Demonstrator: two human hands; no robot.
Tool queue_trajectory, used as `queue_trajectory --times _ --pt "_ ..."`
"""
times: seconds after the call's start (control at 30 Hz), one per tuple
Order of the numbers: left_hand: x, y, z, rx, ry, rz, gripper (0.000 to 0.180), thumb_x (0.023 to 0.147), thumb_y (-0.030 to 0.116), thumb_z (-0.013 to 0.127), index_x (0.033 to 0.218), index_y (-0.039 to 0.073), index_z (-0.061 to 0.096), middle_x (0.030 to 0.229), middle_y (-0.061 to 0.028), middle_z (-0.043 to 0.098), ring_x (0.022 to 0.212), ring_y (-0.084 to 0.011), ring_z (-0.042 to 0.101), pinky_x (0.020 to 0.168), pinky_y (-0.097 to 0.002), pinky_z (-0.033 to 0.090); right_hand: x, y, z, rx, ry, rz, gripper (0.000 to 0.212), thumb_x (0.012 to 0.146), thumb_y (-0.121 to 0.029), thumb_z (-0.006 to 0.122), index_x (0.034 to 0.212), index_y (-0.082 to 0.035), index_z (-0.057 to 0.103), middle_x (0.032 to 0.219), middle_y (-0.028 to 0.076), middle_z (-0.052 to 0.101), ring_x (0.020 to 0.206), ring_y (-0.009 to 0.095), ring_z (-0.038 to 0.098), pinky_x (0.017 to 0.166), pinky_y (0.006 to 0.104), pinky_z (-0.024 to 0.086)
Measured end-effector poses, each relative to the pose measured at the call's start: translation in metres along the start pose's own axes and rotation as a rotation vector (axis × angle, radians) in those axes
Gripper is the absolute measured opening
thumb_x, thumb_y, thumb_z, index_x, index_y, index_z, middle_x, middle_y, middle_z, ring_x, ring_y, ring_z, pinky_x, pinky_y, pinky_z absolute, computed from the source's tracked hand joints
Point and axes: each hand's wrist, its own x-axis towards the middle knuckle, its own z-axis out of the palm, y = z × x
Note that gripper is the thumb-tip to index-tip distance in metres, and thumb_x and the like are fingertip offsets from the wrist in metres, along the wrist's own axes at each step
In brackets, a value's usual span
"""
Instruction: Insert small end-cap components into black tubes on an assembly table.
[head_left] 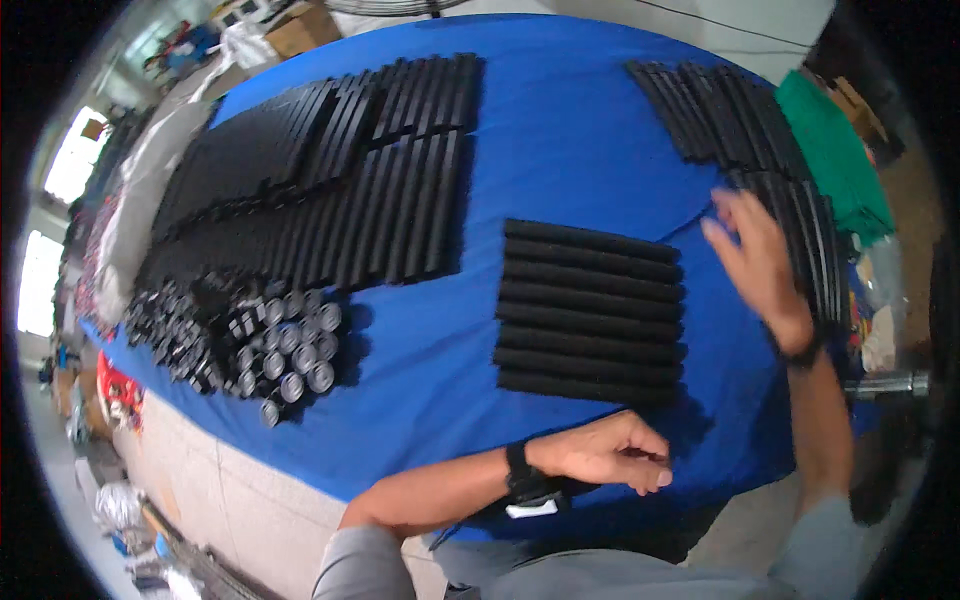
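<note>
In the middle of the blue cloth lies a row of black tubes (590, 308), side by side and pointing left to right. My left hand (608, 450) hovers in front of the nearest tube with fingers loosely bent and apart; nothing shows in it. To the right, my right hand (755, 255) reaches forward with its fingers apart, also holding nothing. It is beside the near part of the right-hand pile of black tubes (795, 215); whether it touches them I cannot tell. Further back, more black tubes (715, 115) lie slanted in that pile.
Many black tubes (330, 180) cover the left of the blue-covered table (555, 120). Before them sits a heap of small round black and silver parts (285, 350). A green cloth (835, 150) hangs at the right edge, with a metal bar (885, 385) below it.
</note>
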Motion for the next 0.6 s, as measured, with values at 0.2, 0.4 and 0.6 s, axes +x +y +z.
queue_trajectory --times 0.2,0.4,0.6 --pt "-0.008 0.011 -0.007 -0.134 -0.099 -0.024 0.031 0.093 0.023 0.065 0.078 -0.004 0.068 0.069 -0.0099 0.068 0.061 -0.0151 0.067 0.056 -0.0272 0.053 -0.12 -0.097 -0.01 0.024 -0.204 -0.003 0.051 0.085 -0.013 0.066 0.13 0.005 0.051 0.122 0.022 0.055 0.11 0.039 0.052 0.096 0.0468 0.041" --pt "-0.048 0.05 0.01 0.117 0.414 0.216 0.017 0.09 0.008 0.067 0.105 -0.001 0.069 0.089 -0.008 0.07 0.076 -0.0128 0.067 0.067 -0.0266 0.054 -0.161 -0.137 0.0 -0.062 -0.323 -0.089 0.079 0.08 -0.02 0.073 0.145 0.004 0.034 0.152 0.021 0.032 0.142 0.038 0.029 0.117 0.0504 0.024" --pt "-0.153 0.057 0.013 0.613 1.21 0.112 0.02 0.093 0.012 0.066 0.107 -0.001 0.068 0.088 -0.0045 0.068 0.079 -0.0104 0.063 0.072 -0.0251 0.052 -0.172 -0.142 0.003 -0.047 -0.447 -0.07 0.081 0.081 -0.022 0.074 0.145 0.005 0.033 0.154 0.021 0.028 0.144 0.036 0.025 0.119 0.0498 0.02"
